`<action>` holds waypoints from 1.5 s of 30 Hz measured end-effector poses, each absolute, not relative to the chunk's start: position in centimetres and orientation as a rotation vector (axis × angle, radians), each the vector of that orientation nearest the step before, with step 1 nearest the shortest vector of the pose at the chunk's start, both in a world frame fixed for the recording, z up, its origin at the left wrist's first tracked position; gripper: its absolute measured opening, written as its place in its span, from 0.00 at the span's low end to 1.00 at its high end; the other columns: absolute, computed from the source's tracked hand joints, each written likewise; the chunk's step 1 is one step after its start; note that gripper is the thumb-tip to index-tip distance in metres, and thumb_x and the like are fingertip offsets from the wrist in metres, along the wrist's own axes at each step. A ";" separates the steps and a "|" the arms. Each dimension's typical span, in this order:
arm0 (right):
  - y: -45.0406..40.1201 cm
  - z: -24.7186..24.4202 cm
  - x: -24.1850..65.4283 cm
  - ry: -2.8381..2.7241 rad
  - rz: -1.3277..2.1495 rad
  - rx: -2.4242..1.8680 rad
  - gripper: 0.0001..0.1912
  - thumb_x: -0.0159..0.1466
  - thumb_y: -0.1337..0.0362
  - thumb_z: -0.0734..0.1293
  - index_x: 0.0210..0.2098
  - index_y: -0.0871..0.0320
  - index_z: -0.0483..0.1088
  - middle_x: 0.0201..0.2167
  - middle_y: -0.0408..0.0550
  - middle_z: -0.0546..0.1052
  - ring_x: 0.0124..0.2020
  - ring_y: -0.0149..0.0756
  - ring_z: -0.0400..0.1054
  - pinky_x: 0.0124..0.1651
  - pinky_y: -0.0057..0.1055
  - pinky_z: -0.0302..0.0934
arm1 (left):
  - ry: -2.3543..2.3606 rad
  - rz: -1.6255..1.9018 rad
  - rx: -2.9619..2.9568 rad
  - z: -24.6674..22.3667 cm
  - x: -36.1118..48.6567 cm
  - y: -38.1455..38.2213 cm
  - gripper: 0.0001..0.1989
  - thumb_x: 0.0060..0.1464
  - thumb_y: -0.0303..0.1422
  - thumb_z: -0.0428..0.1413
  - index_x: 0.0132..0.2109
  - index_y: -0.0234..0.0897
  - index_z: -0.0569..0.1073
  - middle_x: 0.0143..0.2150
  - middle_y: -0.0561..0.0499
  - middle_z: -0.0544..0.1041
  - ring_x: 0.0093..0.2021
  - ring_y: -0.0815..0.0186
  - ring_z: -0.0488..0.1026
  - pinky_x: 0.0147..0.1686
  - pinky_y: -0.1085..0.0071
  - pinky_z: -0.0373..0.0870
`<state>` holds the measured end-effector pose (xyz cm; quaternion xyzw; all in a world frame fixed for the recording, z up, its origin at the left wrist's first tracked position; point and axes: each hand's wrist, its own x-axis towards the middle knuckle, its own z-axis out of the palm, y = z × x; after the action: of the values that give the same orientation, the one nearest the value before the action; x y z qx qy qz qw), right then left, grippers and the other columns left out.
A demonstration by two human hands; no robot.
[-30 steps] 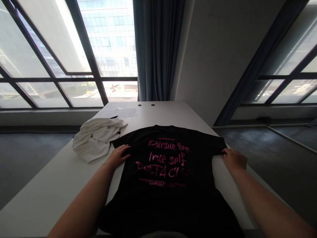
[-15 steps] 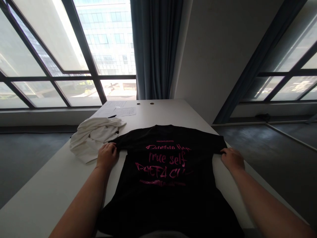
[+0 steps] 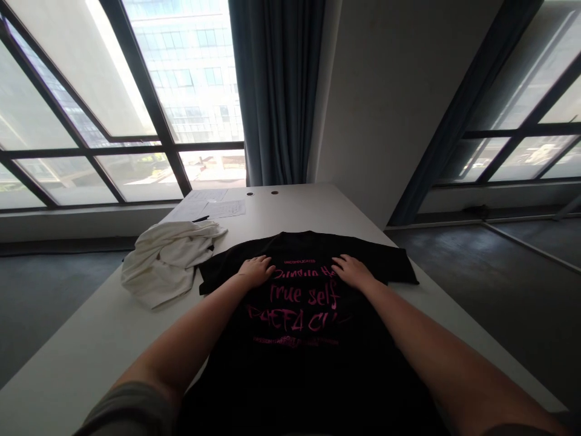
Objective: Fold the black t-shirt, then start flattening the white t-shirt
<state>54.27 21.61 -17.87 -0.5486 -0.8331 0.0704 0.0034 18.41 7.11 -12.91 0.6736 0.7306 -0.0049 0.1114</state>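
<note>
A black T-shirt (image 3: 308, 369) with pink lettering lies spread on the white table, its collar toward the far end and both sleeves stretched out sideways. My left hand (image 3: 256, 270) rests flat on the upper part of the shirt, fingers at the left edge of the lettering. On the other side my right hand (image 3: 353, 270) lies on the cloth with its fingers apart, touching the right end of the top lines. Neither hand grips the fabric. The shirt's lower hem runs out of view at the bottom.
A crumpled white cloth (image 3: 158, 260) sits left of the shirt on the white table (image 3: 313, 209). Behind it are papers (image 3: 222, 209) and a black pen (image 3: 201, 218). Two round holes show near the table's far edge. Curtains (image 3: 279, 91), a wall and windows stand beyond.
Both hands have let go of the sleeve ends and moved inward onto the shirt's upper middle. The shirt stays spread; the view has shifted slightly.
</note>
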 end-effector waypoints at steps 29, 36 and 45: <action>34.5 -18.4 48.8 -2.363 0.435 -2.136 0.41 0.76 0.40 0.44 0.82 0.48 0.39 0.82 0.45 0.31 0.82 0.56 0.27 0.80 0.61 0.27 | 2.230 -0.096 1.706 -16.4 18.5 25.0 0.50 0.63 0.62 0.41 0.81 0.37 0.43 0.83 0.44 0.33 0.82 0.44 0.32 0.80 0.42 0.36; 38.6 -19.1 48.3 -2.342 0.398 -2.118 0.40 0.76 0.43 0.44 0.82 0.49 0.41 0.82 0.45 0.32 0.82 0.57 0.28 0.79 0.64 0.26 | 2.262 -0.060 1.713 -17.0 17.7 27.8 0.50 0.63 0.63 0.38 0.81 0.38 0.42 0.83 0.45 0.33 0.82 0.46 0.30 0.80 0.43 0.34; 42.4 -19.8 47.5 -2.321 0.387 -2.105 0.39 0.76 0.43 0.44 0.82 0.46 0.39 0.82 0.42 0.31 0.81 0.59 0.25 0.77 0.69 0.22 | 2.318 0.106 1.754 -17.9 16.1 31.4 0.48 0.63 0.64 0.39 0.81 0.42 0.47 0.83 0.47 0.39 0.82 0.45 0.33 0.79 0.38 0.33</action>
<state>47.54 42.45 -19.76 -0.6668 -0.7350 0.1224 -0.0078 16.11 31.38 -17.87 0.5989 0.7915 0.0362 0.1165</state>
